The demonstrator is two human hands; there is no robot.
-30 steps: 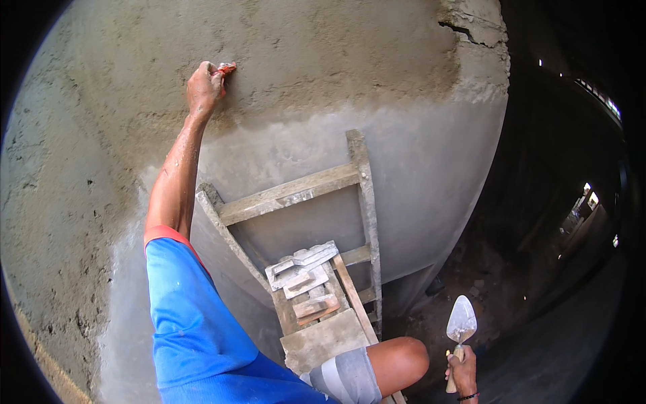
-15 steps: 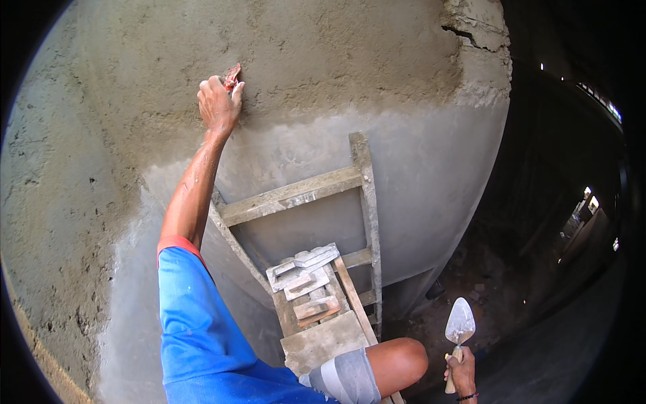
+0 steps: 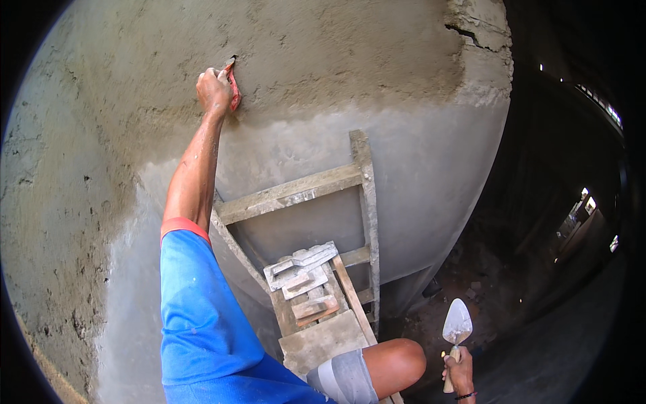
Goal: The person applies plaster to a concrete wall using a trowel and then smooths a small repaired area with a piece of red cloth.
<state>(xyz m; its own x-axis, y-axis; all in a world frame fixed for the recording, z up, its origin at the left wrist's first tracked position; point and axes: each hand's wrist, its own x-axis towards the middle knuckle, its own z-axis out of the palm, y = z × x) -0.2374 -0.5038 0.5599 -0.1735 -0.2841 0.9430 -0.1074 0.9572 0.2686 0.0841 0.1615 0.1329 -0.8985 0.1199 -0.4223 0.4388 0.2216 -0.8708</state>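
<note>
High on the rough, damp grey plaster wall, my left hand grips a crumpled red object, perhaps a cloth or scrap of plastic, against the surface. Its upper tip has a grey piece beside a small dark spot. At the lower right, my right hand is closed round the wooden handle of a trowel, whose pointed-oval metal blade is held upward, away from the wall. Below my left arm, several plastering floats with wooden and pale handles lie on a plank platform.
A cement-crusted wooden ladder leans on the smoother lower wall. My bent knee is over the planks. The wall's right edge has a crack and broken render. Beyond it lies a dark, deep space with debris below and small bright openings.
My left hand has shifted right along the plaster, then slightly up, and has turned, showing more of the red object. My left arm moved right with it. My right hand and trowel have barely moved.
</note>
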